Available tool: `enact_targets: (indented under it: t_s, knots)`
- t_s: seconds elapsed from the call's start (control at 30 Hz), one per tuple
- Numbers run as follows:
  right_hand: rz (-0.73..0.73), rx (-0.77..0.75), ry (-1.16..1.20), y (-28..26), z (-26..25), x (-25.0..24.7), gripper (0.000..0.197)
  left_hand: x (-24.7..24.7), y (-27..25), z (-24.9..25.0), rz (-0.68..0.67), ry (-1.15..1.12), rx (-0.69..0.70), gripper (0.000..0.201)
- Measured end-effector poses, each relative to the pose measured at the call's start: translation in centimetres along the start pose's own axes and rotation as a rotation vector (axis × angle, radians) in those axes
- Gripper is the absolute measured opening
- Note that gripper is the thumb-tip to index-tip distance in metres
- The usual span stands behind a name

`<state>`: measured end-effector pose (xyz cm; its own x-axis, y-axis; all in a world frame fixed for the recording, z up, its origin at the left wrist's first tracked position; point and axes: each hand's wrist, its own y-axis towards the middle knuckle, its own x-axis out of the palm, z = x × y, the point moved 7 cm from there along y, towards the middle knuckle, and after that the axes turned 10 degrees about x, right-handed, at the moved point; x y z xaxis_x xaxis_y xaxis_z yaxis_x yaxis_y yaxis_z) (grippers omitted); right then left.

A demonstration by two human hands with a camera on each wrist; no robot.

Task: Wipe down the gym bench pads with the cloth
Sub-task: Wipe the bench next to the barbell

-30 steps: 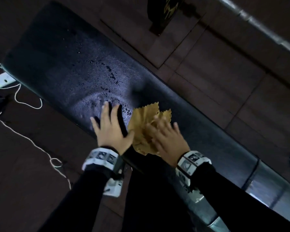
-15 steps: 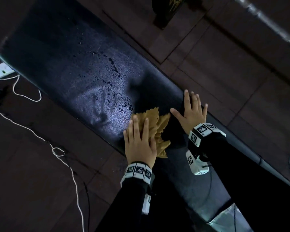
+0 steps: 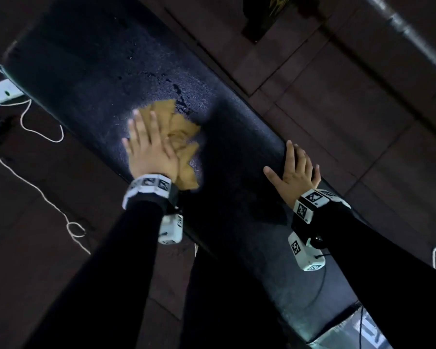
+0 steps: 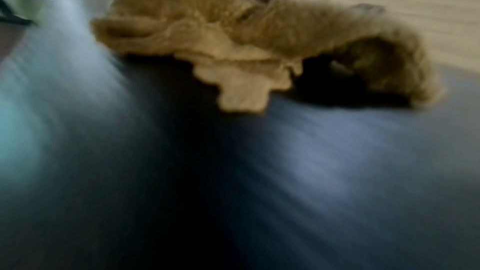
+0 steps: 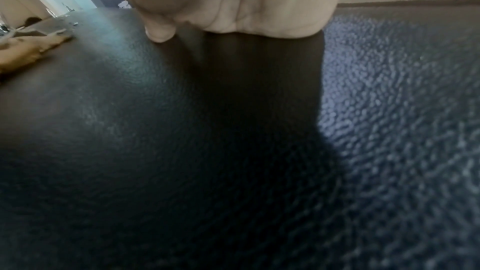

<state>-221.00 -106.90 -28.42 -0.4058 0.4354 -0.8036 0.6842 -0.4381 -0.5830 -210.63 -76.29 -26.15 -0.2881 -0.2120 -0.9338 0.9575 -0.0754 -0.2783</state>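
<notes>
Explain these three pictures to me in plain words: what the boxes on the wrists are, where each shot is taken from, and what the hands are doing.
No machine here: a person in black sleeves wears small cameras strapped to the wrists and one on the head.

The head view looks down on a long black textured vinyl bench pad with droplets on it. The left hand presses flat on a crumpled tan cloth on the pad. The right hand rests flat, fingers spread, on the bare pad near its far edge, apart from the cloth.

The left wrist view, blurred, looks along the palm at the cloth. The right wrist view shows the palm on the pad.
</notes>
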Motion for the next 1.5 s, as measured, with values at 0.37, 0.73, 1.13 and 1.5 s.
enact_targets:
  t_s: [0.37,0.73,1.13,1.5]
  knots:
    - [-0.045,0.001,-0.021,0.2,0.0,0.1,0.082,2.3,-9.0,-1.8,0.25,-0.312,-0.354,0.064]
    - [-0.004,-0.009,0.002,0.4,0.1,0.3,0.085,3.5,-5.0,5.5,0.071,0.027,0.035,0.07]
    - [-0.059,-0.014,-0.001,0.8,0.3,0.7,0.085,1.3,-5.2,-6.0,0.334,-0.33,-0.468,0.072]
    - [-0.037,-0.019,0.002,0.7,-0.1,0.3,0.082,6.1,-14.6,0.5,0.407,-0.656,-0.844,0.067]
